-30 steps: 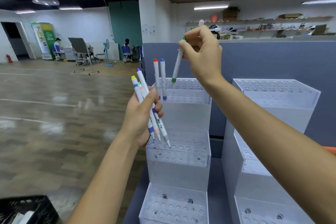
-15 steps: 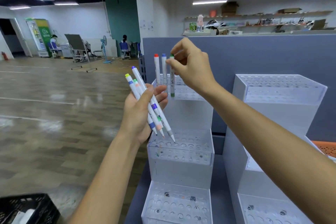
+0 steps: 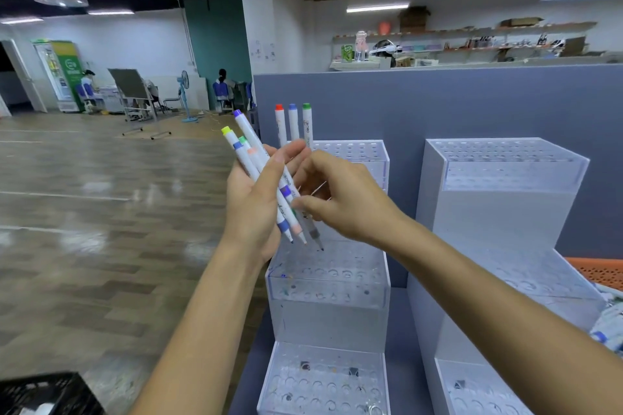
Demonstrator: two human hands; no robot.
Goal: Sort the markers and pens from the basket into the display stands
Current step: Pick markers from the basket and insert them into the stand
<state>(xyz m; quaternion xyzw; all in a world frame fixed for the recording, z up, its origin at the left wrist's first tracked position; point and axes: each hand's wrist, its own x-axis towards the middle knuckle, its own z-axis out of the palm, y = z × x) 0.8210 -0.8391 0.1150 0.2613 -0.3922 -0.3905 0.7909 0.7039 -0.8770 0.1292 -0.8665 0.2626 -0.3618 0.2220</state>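
while left hand grips markers, right hand hides stand.

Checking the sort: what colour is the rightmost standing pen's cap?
The cap is green; the head view shows it best.

Grey-blue tabletop, lower centre of the frame, bearing two clear acrylic three-tier display stands set side by side and apart: the left display stand at centre, the right display stand at centre right. An orange perforated object shows at the right edge, just behind the right stand. Wood-patterned floor, left half of the frame, with a black basket in the lower left corner.
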